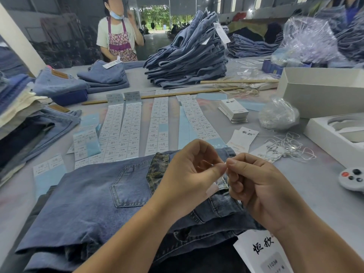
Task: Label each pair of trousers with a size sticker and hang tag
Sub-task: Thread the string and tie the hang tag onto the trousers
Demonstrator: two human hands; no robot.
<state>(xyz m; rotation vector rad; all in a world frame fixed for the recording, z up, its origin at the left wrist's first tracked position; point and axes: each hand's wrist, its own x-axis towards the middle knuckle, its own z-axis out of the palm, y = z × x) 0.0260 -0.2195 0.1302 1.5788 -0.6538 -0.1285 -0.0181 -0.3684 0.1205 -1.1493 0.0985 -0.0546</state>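
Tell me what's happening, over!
Left grip and right grip both pinching a clear tag loop. Jeans flat below. Hang tag waiting. Nothing blocking.

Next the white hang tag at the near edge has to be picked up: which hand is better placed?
Probably the right hand: the white hang tag lies just beneath its wrist, while the left hand sits farther away over the folded blue denim trousers.

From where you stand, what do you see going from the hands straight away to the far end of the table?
Folded jeans → sticker sheets → wooden stick → tall jeans stack.
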